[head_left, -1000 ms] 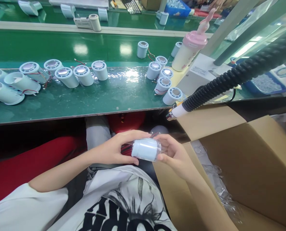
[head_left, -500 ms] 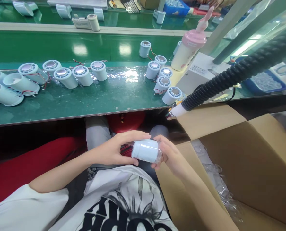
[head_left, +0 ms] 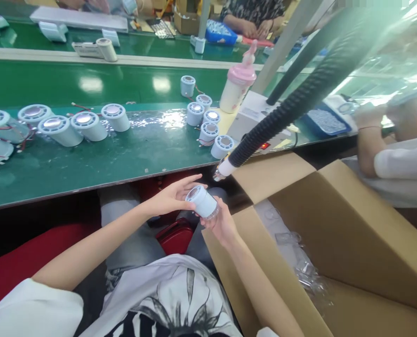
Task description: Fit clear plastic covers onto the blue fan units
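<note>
A light blue cylindrical motor housing (head_left: 204,202) is tilted above my lap, its round vented end facing up and left. A clear plastic cover (head_left: 213,211) wraps its lower right end. My right hand (head_left: 223,223) is closed around that covered end from below and the right. At the upper end, my left hand (head_left: 173,195) has its fingers stretched out, with the thumb touching the housing's side; some fingers are partly hidden behind it. Similar housings (head_left: 115,118) with red wires stand on the green bench (head_left: 152,154), in a group at left and another (head_left: 208,133) at right.
A black corrugated hose (head_left: 260,135) with a white nozzle hangs just above my hands. Right of me, an open cardboard box (head_left: 369,234) holds clear plastic covers (head_left: 299,257). A pink-lidded bottle (head_left: 238,86) stands on the bench. Other people's hands (head_left: 257,30) work across the line.
The housing has turned from lying sideways to tilted with its vented end up. Both hands have moved slightly up and left in view, and the camera view has swung right.
</note>
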`<action>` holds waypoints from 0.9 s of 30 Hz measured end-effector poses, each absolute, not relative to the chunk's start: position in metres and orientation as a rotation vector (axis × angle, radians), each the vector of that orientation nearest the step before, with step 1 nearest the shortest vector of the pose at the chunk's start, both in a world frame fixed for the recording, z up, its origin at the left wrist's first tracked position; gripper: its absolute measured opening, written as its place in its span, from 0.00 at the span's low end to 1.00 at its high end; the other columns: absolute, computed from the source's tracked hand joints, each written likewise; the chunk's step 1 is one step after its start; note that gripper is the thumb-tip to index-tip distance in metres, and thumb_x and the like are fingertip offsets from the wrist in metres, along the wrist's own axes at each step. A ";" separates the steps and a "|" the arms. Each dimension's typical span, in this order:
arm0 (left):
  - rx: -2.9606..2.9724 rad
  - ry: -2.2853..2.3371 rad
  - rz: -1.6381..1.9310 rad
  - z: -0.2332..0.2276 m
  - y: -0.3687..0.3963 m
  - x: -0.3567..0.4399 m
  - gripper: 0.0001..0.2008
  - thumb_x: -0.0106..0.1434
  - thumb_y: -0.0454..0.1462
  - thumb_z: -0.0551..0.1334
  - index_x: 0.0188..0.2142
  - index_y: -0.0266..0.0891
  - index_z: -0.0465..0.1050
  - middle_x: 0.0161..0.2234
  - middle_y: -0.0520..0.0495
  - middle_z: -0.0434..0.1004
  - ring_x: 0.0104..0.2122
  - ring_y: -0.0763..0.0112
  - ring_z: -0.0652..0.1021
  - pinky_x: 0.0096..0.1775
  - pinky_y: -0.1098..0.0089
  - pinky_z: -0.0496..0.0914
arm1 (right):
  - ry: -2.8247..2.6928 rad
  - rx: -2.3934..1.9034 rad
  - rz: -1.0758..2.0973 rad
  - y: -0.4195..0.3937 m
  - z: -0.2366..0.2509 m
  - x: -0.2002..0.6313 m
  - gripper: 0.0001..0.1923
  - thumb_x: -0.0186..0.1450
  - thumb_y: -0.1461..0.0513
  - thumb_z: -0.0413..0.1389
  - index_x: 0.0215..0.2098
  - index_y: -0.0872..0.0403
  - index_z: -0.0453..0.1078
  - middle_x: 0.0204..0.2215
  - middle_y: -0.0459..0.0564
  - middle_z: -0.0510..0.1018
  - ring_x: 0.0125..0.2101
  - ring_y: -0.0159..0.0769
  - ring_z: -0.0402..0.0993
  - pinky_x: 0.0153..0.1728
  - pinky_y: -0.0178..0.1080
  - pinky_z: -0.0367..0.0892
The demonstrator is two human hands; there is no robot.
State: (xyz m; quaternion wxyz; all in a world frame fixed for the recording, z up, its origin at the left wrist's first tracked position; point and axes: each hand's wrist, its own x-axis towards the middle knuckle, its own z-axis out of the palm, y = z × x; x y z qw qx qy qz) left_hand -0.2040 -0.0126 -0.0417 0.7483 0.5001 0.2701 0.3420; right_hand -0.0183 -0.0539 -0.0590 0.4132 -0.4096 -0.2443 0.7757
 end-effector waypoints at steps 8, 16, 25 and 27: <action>1.180 0.662 0.658 -0.041 0.027 -0.192 0.44 0.50 0.35 0.71 0.64 0.41 0.53 0.61 0.35 0.62 0.59 0.55 0.65 0.58 0.55 0.60 | -0.494 -0.996 1.880 -0.026 -0.073 -0.015 0.15 0.65 0.49 0.46 0.38 0.52 0.61 0.26 0.46 0.79 0.21 0.31 0.73 0.15 0.29 0.61; 1.293 0.687 0.638 -0.026 0.015 -0.206 0.33 0.53 0.34 0.69 0.57 0.38 0.63 0.59 0.36 0.64 0.55 0.57 0.71 0.56 0.56 0.64 | -0.517 -1.077 2.006 -0.023 -0.054 -0.017 0.24 0.72 0.53 0.34 0.36 0.56 0.66 0.20 0.49 0.77 0.14 0.26 0.68 0.13 0.25 0.59; 1.610 0.685 0.654 -0.004 -0.039 -0.218 0.35 0.51 0.31 0.70 0.56 0.50 0.62 0.58 0.43 0.63 0.57 0.61 0.68 0.53 0.65 0.68 | -0.659 -1.239 2.320 -0.054 -0.006 -0.011 0.35 0.73 0.51 0.30 0.26 0.61 0.69 0.16 0.50 0.74 0.11 0.25 0.68 0.10 0.24 0.60; 1.661 0.700 0.637 0.000 -0.049 -0.218 0.31 0.53 0.32 0.69 0.55 0.50 0.64 0.57 0.45 0.64 0.57 0.61 0.67 0.52 0.67 0.69 | -0.694 -1.277 2.397 -0.060 -0.002 -0.009 0.37 0.72 0.49 0.28 0.25 0.60 0.69 0.16 0.50 0.73 0.12 0.25 0.69 0.10 0.24 0.60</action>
